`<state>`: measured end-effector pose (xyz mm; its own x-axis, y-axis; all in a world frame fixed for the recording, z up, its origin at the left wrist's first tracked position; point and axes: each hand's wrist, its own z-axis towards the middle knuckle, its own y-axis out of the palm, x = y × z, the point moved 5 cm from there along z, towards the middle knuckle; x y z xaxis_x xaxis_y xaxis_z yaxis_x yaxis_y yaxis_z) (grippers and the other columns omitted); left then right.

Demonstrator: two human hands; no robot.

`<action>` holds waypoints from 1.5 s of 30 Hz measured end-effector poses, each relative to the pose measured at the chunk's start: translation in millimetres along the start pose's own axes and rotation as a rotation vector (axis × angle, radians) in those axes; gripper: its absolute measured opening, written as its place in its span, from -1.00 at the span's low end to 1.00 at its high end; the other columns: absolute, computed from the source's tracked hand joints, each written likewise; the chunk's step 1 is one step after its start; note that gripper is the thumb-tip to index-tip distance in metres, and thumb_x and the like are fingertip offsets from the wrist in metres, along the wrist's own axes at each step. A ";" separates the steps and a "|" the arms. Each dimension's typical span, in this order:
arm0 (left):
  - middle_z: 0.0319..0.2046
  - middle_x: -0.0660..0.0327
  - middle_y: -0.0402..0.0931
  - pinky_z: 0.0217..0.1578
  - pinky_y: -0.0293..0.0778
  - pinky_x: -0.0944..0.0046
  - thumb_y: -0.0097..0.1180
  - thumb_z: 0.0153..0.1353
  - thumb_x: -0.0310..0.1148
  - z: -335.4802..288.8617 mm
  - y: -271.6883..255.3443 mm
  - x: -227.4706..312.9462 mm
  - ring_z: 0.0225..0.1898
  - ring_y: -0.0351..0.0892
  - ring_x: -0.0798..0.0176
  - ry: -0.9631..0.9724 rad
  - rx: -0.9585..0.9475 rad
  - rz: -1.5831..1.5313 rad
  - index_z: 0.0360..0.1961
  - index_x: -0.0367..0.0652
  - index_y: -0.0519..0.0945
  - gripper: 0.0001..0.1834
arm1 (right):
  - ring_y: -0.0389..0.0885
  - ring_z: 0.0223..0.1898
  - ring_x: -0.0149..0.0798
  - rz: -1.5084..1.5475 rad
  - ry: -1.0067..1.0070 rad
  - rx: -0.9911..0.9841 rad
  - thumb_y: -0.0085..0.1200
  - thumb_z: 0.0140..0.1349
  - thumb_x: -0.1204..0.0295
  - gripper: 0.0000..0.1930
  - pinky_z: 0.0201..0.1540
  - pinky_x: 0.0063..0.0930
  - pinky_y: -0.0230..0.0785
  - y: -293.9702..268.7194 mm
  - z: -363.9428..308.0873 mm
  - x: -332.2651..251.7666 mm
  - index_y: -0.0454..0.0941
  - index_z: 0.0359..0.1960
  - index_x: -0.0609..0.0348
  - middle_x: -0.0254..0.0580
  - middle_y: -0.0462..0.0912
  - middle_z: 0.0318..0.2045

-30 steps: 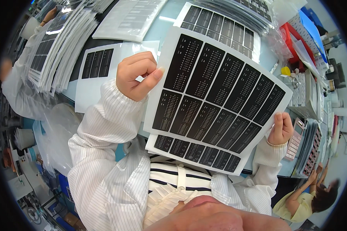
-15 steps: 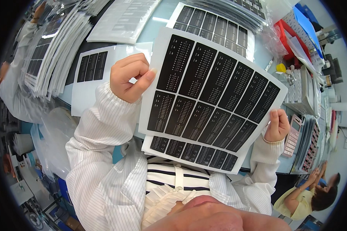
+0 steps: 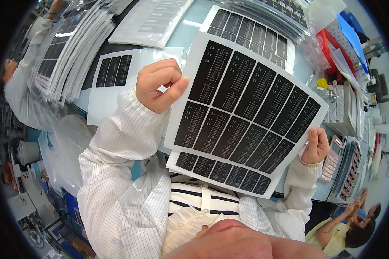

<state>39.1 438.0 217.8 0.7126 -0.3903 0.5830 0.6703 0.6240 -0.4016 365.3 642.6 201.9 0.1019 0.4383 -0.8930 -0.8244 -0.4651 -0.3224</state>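
A white sheet of black labels [image 3: 243, 116] is held up, tilted, between my two hands. My left hand [image 3: 162, 84] pinches its left edge between thumb and fingers. At the lower right edge, my right hand [image 3: 315, 146] grips the same sheet. Under it, near my body, another label sheet [image 3: 222, 171] shows only its lower row of black labels; the rest is hidden. Beyond the held sheet, a further label sheet [image 3: 250, 32] lies on the table. To the left is a mostly white sheet [image 3: 136, 64] with three black labels.
Tall stacks of label sheets in plastic [image 3: 67, 56] stand at the left, with a plastic-wrapped pack [image 3: 149, 21] beyond. At right are a red tray [image 3: 328, 52], a pink calculator [image 3: 332, 159] and a white file holder [image 3: 343, 103]. Co-workers [image 3: 345, 228] sit at right and far left.
The whole scene has shifted slightly to the right in view. Both hands keep their hold on the label sheet, with little change in its tilt.
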 end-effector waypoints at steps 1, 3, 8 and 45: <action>-0.78 0.24 0.21 -0.72 0.06 0.37 0.09 -0.04 -0.52 -0.3 0.3 0.0 -0.74 0.15 0.34 -0.003 -0.002 0.003 -0.76 -0.27 0.31 -0.74 | 0.27 -0.45 -0.61 -0.009 -0.001 -0.005 -0.08 0.26 0.46 -0.85 -0.33 -0.77 0.09 -0.1 -0.1 -0.3 0.42 -0.44 0.27 -0.45 0.42 -0.51; -0.78 0.24 0.21 -0.72 0.06 0.37 0.09 -0.04 -0.52 -0.5 0.3 0.1 -0.74 0.15 0.33 -0.006 -0.004 0.007 -0.76 -0.27 0.31 -0.74 | 0.27 -0.46 -0.61 -0.018 -0.001 -0.009 -0.08 0.26 0.46 -0.85 -0.34 -0.77 0.09 -0.1 0.2 -0.8 0.42 -0.44 0.27 -0.45 0.42 -0.52; -0.78 0.24 0.21 -0.72 0.07 0.37 0.10 -0.03 -0.51 0.1 0.4 0.6 -0.74 0.16 0.33 -0.018 -0.003 0.023 -0.75 -0.27 0.31 -0.74 | 0.28 -0.56 -0.62 -0.036 -0.058 0.046 -0.02 0.22 0.46 -0.83 -0.49 -0.79 0.10 1.1 2.1 -3.8 0.45 -0.46 0.33 -0.44 0.45 -0.60; -0.79 0.25 0.24 -0.75 0.07 0.38 0.12 -0.06 -0.53 -0.3 -0.1 -1.8 -0.76 0.17 0.34 0.008 0.007 0.020 -0.77 -0.25 0.32 -0.74 | 0.24 -0.51 -0.62 -0.024 -0.047 0.051 -0.05 0.25 0.44 -0.81 -0.43 -0.79 0.07 -1.6 0.6 2.2 0.43 -0.47 0.32 -0.45 0.41 -0.57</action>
<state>37.9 438.4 216.6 0.7274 -0.3833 0.5691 0.6546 0.6364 -0.4080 366.5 644.7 200.7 0.0965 0.4848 -0.8693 -0.8493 -0.4153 -0.3259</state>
